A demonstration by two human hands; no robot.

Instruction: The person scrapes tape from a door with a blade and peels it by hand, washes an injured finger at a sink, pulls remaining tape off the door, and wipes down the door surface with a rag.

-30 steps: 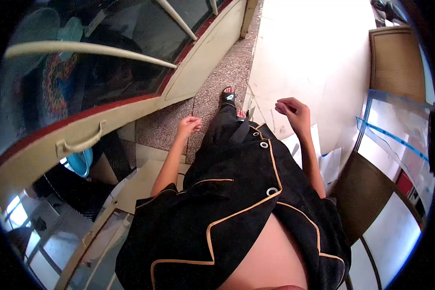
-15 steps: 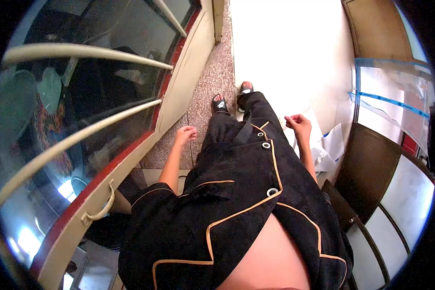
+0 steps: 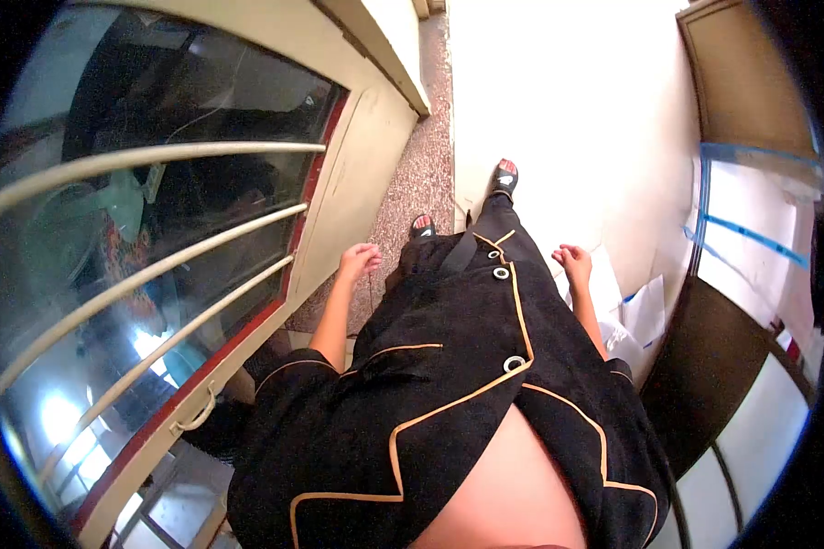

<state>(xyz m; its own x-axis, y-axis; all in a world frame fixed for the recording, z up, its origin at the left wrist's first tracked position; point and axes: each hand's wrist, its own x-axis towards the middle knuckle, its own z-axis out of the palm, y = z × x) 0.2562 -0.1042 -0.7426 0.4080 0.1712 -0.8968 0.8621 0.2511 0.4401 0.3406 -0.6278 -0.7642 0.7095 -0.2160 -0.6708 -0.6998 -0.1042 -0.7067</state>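
My left hand (image 3: 361, 261) hangs in front of me at the left, its fingers loosely bent and holding nothing. The glazed door with cream bars and a cream frame (image 3: 362, 156) is the nearest thing to it, with a gap between. My right hand (image 3: 573, 261) is in the air at the right, fingers relaxed and partly apart, also holding nothing. White bags or sheets (image 3: 645, 311) lie beyond it. I wear a black jacket (image 3: 430, 311) with tan piping and round buttons. Below are my black sandals (image 3: 504, 178), the right one ahead of the left.
A speckled stone strip (image 3: 428, 151) runs forward beside a bright white floor (image 3: 558, 101). The door carries a pull handle (image 3: 195, 412). Along the right stand dark and pale cabinet panels (image 3: 719, 348), and blue-taped clear plastic (image 3: 751, 238) covers an opening.
I have moved forward along the passage, and my right foot is now in front of the left. The door and cabinets have shifted in view. Both hands remain free.
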